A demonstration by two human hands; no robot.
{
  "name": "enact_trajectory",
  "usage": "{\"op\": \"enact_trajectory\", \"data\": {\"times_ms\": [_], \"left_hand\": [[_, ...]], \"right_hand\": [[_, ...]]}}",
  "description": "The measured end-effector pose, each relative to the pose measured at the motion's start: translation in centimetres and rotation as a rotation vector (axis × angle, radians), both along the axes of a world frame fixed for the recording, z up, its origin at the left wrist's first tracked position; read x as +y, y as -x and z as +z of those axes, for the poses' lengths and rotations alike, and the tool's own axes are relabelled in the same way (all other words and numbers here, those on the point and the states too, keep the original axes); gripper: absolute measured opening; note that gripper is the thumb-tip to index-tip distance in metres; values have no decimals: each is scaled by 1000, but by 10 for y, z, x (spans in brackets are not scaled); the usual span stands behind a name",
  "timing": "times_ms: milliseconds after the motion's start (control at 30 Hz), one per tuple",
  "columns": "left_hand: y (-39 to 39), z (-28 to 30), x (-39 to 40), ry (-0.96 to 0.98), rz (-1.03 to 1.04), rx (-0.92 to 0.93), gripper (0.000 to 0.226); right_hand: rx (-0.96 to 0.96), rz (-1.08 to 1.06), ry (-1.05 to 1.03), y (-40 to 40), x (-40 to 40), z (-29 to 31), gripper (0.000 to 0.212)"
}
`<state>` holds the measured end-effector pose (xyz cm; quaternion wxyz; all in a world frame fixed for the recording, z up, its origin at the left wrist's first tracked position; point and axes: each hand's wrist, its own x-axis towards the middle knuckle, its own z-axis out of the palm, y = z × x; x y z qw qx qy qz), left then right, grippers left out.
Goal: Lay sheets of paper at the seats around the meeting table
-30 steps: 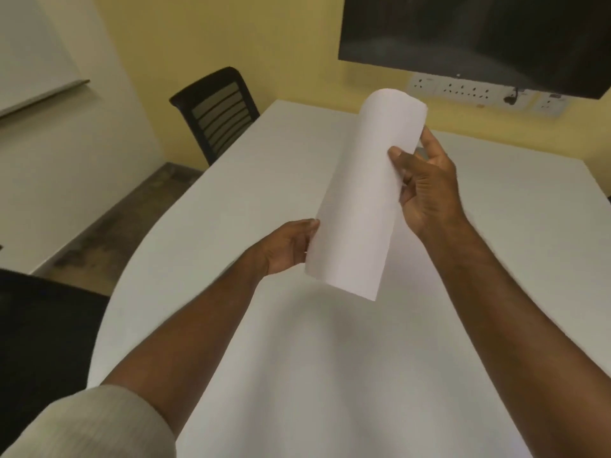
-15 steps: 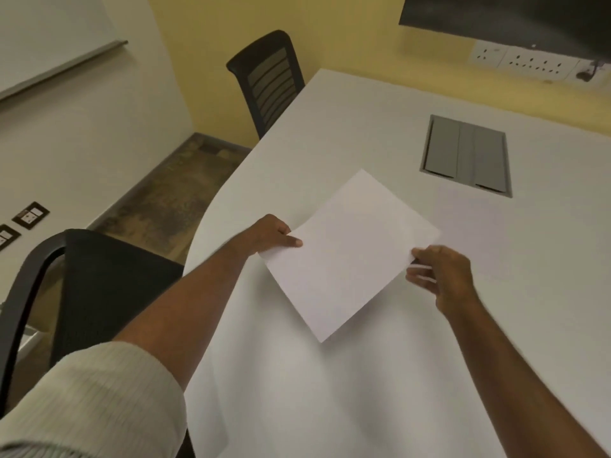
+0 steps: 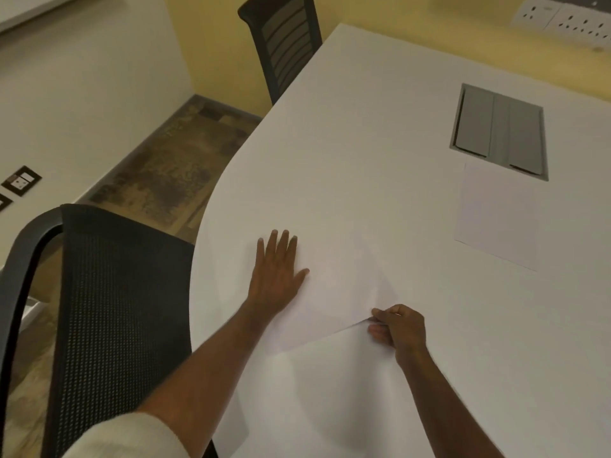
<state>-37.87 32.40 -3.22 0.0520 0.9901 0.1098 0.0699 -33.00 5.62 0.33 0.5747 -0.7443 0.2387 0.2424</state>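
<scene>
A white sheet of paper (image 3: 340, 285) lies on the white meeting table (image 3: 363, 143) near its left curved edge, in front of a black mesh chair (image 3: 109, 292). My left hand (image 3: 277, 276) rests flat on the sheet's left part, fingers spread. My right hand (image 3: 396, 328) pinches the sheet's near right corner, which is lifted slightly off the table. Farther right lies a second white sheet (image 3: 496, 216), just below the grey cable hatch (image 3: 499, 130).
Another black chair (image 3: 284, 44) stands at the table's far left side. Wall sockets (image 3: 562, 18) sit on the yellow wall beyond the table. Patterned floor (image 3: 165, 166) shows between the chairs and the left wall.
The sheet went from rolled and held in the air to lying on the table. My left hand now presses flat on it, and my right hand keeps hold of a corner.
</scene>
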Motion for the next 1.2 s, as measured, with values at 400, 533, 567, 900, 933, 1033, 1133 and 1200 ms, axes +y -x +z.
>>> {"op": "enact_trajectory", "data": {"times_ms": [400,533,567,900,933,1033,1133,1200], "left_hand": [[29,-43,-17,114,75,166,87],[31,-47,-18,125,73,132,85],[32,-47,-18,125,70,129,85],[32,-36,-14,164,99,105,101],[32,-32,-14,160,100,99,102],[30,-13,-13,137,65,52,97],[27,16,-13,140,10,-44,79],[26,40,-14,145,-10,-104,69]], "right_hand": [[27,30,-19,10,-4,-22,17],[52,17,-26,7,-7,-26,26],[62,-3,-11,6,-8,-26,29],[-540,270,610,-15,-28,7,16],[-606,349,633,-17,-26,12,21],[-717,664,822,-26,-18,22,58],[-852,843,949,-30,-2,41,72],[-929,892,972,-30,10,61,73]]}}
